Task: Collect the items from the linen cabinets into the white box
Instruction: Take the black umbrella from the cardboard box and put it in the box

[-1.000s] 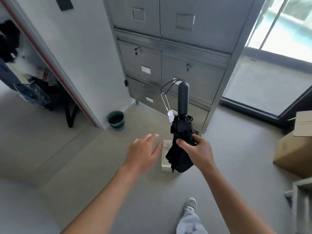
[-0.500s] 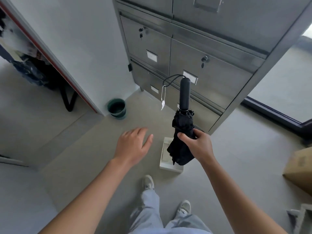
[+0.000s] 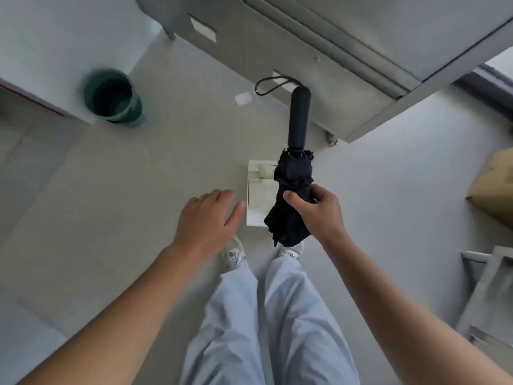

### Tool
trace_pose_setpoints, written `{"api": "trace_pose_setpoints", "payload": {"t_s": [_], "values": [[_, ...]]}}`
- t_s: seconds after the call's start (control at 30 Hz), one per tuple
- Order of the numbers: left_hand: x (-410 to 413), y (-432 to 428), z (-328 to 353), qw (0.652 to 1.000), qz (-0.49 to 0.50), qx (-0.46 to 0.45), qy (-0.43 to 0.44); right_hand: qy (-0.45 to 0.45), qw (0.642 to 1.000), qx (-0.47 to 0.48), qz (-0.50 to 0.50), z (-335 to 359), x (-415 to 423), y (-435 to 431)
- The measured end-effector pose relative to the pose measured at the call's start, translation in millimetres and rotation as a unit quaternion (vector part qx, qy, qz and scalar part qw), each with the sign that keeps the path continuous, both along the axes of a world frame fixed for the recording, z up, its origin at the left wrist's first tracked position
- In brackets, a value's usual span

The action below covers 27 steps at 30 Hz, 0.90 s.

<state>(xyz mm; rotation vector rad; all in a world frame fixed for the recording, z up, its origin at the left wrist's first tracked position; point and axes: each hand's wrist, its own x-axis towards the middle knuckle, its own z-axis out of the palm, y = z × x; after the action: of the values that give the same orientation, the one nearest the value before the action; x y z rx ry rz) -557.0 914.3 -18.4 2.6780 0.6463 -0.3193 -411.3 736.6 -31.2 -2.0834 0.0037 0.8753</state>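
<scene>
The right hand point(image 3: 319, 215), just right of the frame's centre, grips a folded black umbrella point(image 3: 294, 173) round its bundled canopy, with the thumb laid across the front. The umbrella stands nearly upright in the picture, its handle pointing to the top of the frame. A black wrist strap point(image 3: 273, 84) loops off the handle's end, and a blurred white tag point(image 3: 243, 98) shows beside it. The left hand point(image 3: 206, 220), left of centre, holds nothing: it is palm down with fingers point(image 3: 219, 197) straight, the thumb reaching toward the white box point(image 3: 256, 215). That box sits on the grey floor point(image 3: 138, 176) in the middle of the frame, between the two hands, its right side hidden behind the umbrella. A pale object lies in its upper end, too blurred to name. Below the hands are white shoes point(image 3: 234, 255) and light trouser legs point(image 3: 277, 315). The grey metal cabinet point(image 3: 347, 37) fills the top right, a green bin point(image 3: 112, 97) stands upper left, and a cardboard box point(image 3: 494, 190) shows at the right edge.
</scene>
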Motion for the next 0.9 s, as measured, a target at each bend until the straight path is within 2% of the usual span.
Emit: {"api": "trace_pose_setpoints", "payload": {"t_s": [0.23,0.4,0.57,0.73,0.9], "values": [[21,-4,-257,0.999,0.024,-0.007,0.046,0.060,0.997,-0.048,0.012,-267,-6,7],[23,-17,-372,0.995,0.041,-0.032,0.085,0.074,0.995,-0.066,0.008,-378,-22,-13],[23,-30,-393,0.994,0.028,-0.057,0.089,0.099,0.992,-0.064,-0.031,-399,-30,-24],[38,-20,-391,0.993,0.008,-0.064,0.094,0.080,0.993,-0.060,-0.055,-401,-3,-13],[58,-9,-406,0.993,-0.005,-0.050,0.108,0.045,0.995,-0.074,-0.050,-432,36,-1]]}}
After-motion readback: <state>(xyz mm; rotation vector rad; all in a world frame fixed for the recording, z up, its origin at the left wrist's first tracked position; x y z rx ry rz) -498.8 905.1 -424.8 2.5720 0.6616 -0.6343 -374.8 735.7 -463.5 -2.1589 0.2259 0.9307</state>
